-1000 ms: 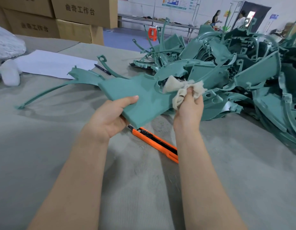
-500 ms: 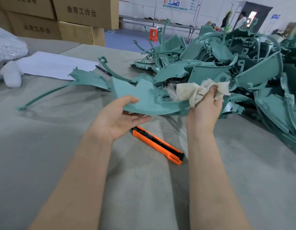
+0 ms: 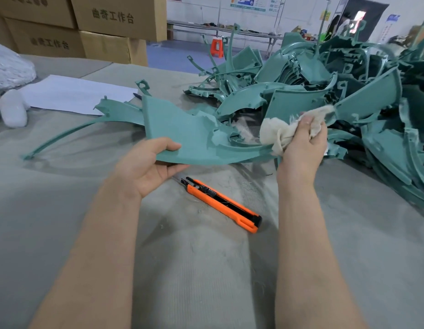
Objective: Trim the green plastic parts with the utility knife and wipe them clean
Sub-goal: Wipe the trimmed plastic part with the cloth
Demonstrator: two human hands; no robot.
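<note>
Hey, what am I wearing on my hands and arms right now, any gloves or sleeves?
No gloves: the left hand and right hand are bare. The left forearm and right forearm are uncovered to the picture's bottom edge, no sleeve in view. No watch, bracelet or ring shows.

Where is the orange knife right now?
In the head view the orange utility knife lies on the grey table near the middle, its blade end close to the left hand, which holds a green part.
</note>
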